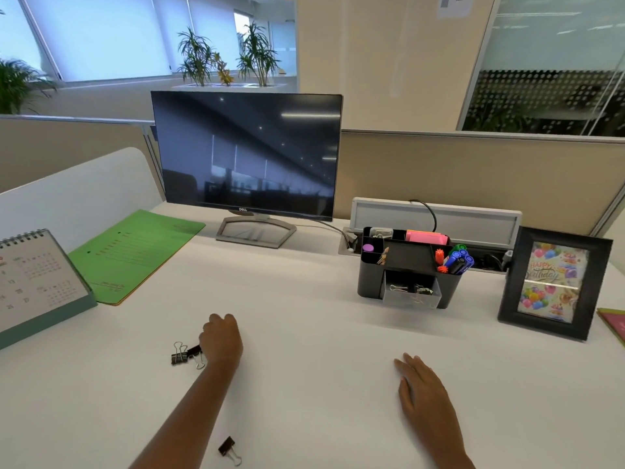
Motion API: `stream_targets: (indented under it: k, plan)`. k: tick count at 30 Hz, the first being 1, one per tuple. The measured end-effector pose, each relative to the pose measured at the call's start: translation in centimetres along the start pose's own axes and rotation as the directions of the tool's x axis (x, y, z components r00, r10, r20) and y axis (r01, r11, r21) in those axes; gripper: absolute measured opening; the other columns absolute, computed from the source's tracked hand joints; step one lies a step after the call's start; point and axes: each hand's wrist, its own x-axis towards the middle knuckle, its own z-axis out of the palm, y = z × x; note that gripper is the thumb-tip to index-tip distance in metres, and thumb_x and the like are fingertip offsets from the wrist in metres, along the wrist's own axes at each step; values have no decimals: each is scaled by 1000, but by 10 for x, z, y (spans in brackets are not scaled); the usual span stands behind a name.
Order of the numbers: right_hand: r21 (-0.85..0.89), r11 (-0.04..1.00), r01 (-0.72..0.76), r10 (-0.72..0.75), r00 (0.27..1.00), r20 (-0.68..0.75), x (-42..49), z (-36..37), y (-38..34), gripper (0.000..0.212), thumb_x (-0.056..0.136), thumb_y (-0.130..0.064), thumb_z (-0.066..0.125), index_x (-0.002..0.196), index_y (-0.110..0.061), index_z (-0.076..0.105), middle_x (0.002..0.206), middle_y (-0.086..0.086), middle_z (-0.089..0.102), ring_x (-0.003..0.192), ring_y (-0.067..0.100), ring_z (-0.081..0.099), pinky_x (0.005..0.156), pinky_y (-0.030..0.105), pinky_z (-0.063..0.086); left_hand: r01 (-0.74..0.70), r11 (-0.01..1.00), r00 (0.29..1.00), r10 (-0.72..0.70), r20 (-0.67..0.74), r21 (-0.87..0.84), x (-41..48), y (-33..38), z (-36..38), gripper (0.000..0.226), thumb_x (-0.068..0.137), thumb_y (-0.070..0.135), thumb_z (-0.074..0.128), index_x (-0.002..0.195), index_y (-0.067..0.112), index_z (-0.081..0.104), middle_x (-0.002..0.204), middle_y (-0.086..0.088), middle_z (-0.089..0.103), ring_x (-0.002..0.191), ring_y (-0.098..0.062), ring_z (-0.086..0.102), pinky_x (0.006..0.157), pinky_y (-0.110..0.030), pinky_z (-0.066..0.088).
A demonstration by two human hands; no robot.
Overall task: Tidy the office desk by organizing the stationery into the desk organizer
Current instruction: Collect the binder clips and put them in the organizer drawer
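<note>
Two binder clips (179, 354) by L hand (221, 340), which pinches one; R hand (422, 389) flat, relaxed, on desk (321, 333).

office | monitor (246, 154) | cubicle partition (473, 177) | desk calendar (37, 279) | glass walls (554, 62)

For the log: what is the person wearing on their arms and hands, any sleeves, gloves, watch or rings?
The left hand and right hand are bare, with no gloves or rings visible. The wrists show no watch or bracelet, and no sleeve reaches into the frame.
</note>
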Motion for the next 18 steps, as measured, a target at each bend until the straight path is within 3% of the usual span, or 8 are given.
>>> stream_targets:
  k: [6,10,15,18]
  plan:
    - [-31,999,26,-27,998,-56,2,2,1,36,66,15,69,98,-1,71,109,17,68,106,37,62,93,24,32,-75,997,997,75,0,-30,2,5,-2,27,91,2,40,116,10,45,120,-7,49,109,-20,54,85,-25,47]
    - [-61,995,76,-84,987,-134,5,3,3,40,54,16,76,90,-1,73,100,16,72,94,37,67,98,5,20,-133,984,991,132,-16,-117,-1,21,-10,23,92,2,36,111,7,47,116,-9,52,105,-22,55,82,-28,47]
    - [-67,992,103,-111,985,-134,6,6,5,42,51,15,78,89,-2,73,98,15,72,93,37,67,88,26,35,-289,866,957,252,-143,-409,-10,67,-29,8,94,14,40,90,13,48,105,-12,56,97,-28,55,78,-37,46]
    - [-83,990,115,-127,979,-158,6,7,6,38,54,13,77,88,-3,73,97,14,73,91,35,68,88,24,36,-388,762,922,317,-224,-518,-21,107,-44,14,93,17,45,98,7,55,103,-12,57,96,-28,55,76,-37,45]
